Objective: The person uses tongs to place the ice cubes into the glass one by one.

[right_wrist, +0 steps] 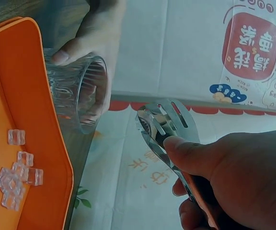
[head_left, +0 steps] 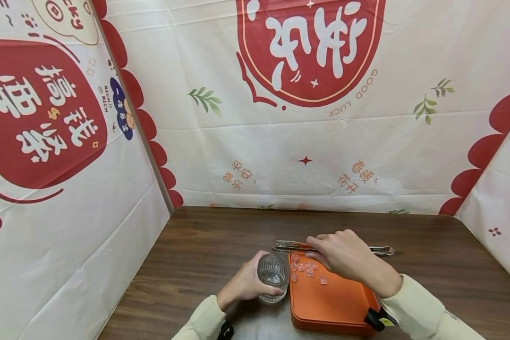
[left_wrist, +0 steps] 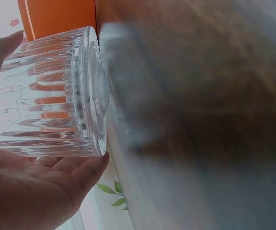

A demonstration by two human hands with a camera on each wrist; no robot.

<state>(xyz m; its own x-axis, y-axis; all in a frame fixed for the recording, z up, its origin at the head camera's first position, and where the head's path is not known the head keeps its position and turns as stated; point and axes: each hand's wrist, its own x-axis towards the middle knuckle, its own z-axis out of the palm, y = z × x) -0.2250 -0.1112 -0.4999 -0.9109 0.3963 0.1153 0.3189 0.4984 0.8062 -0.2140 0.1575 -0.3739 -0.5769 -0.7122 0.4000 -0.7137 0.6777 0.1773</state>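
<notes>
My left hand [head_left: 247,280] grips a clear ribbed glass [head_left: 273,270], thumb on one side and fingers round the other. In the left wrist view the thick base of the glass [left_wrist: 92,91] is at the tabletop; whether it touches cannot be told. My right hand [head_left: 344,255] holds metal tongs [head_left: 382,250] above the far edge of an orange tray [head_left: 329,304]. The slotted tong heads [right_wrist: 176,120] are close together and point toward the glass side; no cube shows between them. Several clear cubes [head_left: 309,272] lie in the tray's far left part.
The glass stands close against the tray's left wall. Under everything is a dark wood-grain table [head_left: 221,226]. White printed cloth [head_left: 280,156] hangs behind the table, with more cloth [head_left: 123,212] at the left and right sides.
</notes>
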